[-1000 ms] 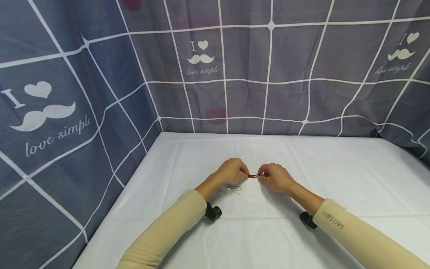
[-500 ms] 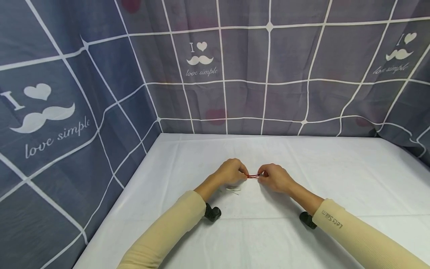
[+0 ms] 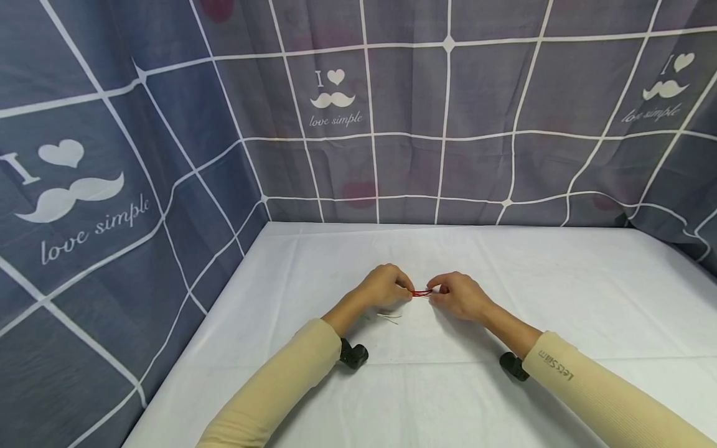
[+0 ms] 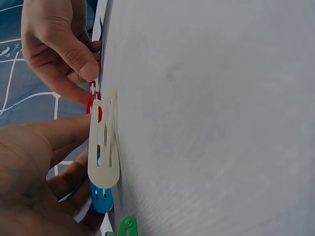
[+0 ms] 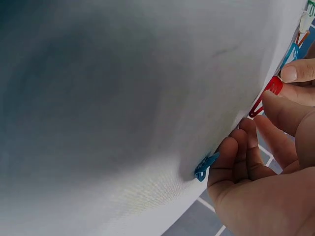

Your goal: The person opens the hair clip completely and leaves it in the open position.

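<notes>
A red snap hair clip [image 3: 421,293] spans the small gap between the two hands. The left hand [image 3: 386,286] pinches one end of it. At the other end is the right hand [image 3: 460,296], its thumb and index finger on the clip; the right wrist view shows the red clip [image 5: 269,93] against that thumb. Close in front of the left hand, in the left wrist view, are off-white snap clips [image 4: 104,167] that overlap, with a blue clip [image 4: 102,200] beyond. Part of the red clip is hidden behind fingers.
A green clip [image 4: 128,226] lies near the left hand. Another blue clip [image 5: 204,167] lies by the right hand's curled fingers. White cloth [image 3: 426,392] covers the table, and a grey-blue checked curtain [image 3: 414,168] hangs behind and at the left.
The right index finger and thumb have shifted very slightly toward the left hand along the red clip. Otherwise both hands hold their place.
</notes>
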Tool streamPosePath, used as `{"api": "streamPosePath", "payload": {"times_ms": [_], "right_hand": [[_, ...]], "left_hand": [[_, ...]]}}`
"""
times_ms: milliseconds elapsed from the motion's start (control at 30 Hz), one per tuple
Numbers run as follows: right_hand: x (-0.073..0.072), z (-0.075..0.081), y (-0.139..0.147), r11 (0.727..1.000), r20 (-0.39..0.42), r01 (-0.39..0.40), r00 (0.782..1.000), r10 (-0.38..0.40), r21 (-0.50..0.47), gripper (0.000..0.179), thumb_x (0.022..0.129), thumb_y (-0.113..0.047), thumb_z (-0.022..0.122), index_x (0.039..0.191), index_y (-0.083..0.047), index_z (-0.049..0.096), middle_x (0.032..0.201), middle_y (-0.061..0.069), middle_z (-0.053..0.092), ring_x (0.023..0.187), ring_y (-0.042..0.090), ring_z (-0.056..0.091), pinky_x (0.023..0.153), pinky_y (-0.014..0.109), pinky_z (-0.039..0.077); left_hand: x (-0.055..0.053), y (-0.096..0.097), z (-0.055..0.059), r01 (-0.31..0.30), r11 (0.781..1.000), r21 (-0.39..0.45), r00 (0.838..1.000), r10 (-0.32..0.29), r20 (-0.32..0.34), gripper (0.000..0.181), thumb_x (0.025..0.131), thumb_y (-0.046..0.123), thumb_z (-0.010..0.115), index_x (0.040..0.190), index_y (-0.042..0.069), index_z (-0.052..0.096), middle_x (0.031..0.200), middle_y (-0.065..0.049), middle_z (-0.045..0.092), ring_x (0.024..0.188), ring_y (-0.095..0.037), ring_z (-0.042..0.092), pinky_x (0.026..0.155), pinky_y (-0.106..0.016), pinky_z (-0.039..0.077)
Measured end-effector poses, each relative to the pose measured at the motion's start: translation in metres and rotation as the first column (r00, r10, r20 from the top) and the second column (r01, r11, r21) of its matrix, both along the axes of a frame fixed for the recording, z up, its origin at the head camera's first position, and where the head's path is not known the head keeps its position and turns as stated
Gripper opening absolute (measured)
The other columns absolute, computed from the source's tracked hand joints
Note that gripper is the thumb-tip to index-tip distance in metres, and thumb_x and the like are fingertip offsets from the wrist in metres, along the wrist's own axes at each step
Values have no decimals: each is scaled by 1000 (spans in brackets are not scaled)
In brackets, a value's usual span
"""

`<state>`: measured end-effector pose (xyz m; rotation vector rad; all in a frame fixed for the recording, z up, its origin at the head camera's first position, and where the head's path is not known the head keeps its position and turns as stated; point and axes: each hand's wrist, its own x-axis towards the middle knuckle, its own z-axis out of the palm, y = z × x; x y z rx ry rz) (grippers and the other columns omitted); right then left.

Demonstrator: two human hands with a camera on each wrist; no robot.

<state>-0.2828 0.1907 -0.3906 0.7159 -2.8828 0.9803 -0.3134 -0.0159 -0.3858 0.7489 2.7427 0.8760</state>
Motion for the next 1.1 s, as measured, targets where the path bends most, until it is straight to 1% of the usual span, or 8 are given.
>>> {"api": "streamPosePath", "payload": {"times_ms": [233, 367, 533, 667, 767, 833, 967, 1100], "right_hand": [[0, 1, 1, 999, 23, 8, 1000, -7, -37, 25, 84, -5, 71, 108, 3, 73, 64, -3, 56, 58, 11, 44, 54, 27, 36], [0, 1, 3, 998, 51, 12, 999, -8, -66, 27, 85, -6, 72, 109, 5, 72, 66, -2, 57, 59, 12, 46, 55, 27, 37], [4, 6, 7, 990, 112, 31, 994, -16, -139, 30, 87, -9, 71, 113, 6, 70, 67, 0, 56, 61, 14, 46, 55, 27, 38], [7, 13, 14, 983, 145, 57, 989, -31, -174, 31, 88, -11, 72, 115, 4, 70, 65, 0, 53, 58, 14, 44, 54, 26, 37], [9, 18, 22, 979, 168, 64, 985, -31, -195, 33, 89, -13, 71, 117, 4, 69, 62, 2, 50, 55, 13, 43, 53, 27, 36], [10, 20, 29, 977, 182, 68, 983, -31, -204, 34, 90, -15, 71, 119, 3, 68, 63, 4, 51, 56, 13, 43, 53, 27, 36], [10, 24, 45, 975, 203, 73, 979, -30, -208, 36, 91, -16, 70, 121, 3, 67, 69, 11, 57, 62, 14, 44, 55, 26, 36], [9, 24, 59, 978, 217, 72, 976, -29, -194, 38, 92, -16, 69, 124, 4, 65, 75, 14, 60, 69, 15, 47, 61, 26, 39]], "left_hand": [[-2, -3, -2, -23, 999, 49, 999, 21, 39, 10, 87, 13, 74, 96, 12, 79, 90, 8, 73, 91, -9, 60, 80, -27, 46], [1, -3, -2, -37, 995, 94, 997, 31, 68, 12, 88, 15, 75, 98, 11, 78, 88, 8, 72, 86, -10, 61, 76, -27, 48], [9, 3, 4, -48, 990, 136, 999, 46, 18, 15, 88, 20, 75, 100, 12, 78, 92, 9, 71, 93, -11, 59, 81, -29, 47], [19, 13, 14, -79, 980, 181, 996, 83, -18, 15, 88, 23, 74, 100, 14, 79, 89, 11, 70, 85, -9, 58, 72, -25, 47], [27, 23, 20, -100, 965, 242, 995, 102, 4, 15, 88, 24, 75, 98, 14, 79, 83, 11, 68, 71, -7, 57, 59, -23, 46], [32, 30, 22, -112, 955, 274, 994, 109, 28, 15, 88, 25, 75, 99, 15, 79, 82, 12, 67, 67, -7, 56, 55, -23, 44], [40, 45, 23, -128, 947, 294, 992, 119, 50, 17, 87, 27, 76, 100, 16, 78, 82, 13, 64, 67, -7, 55, 55, -23, 43], [45, 62, 17, -149, 954, 259, 989, 139, 54, 16, 86, 26, 77, 99, 16, 79, 79, 13, 62, 65, -6, 54, 56, -23, 42]]}}
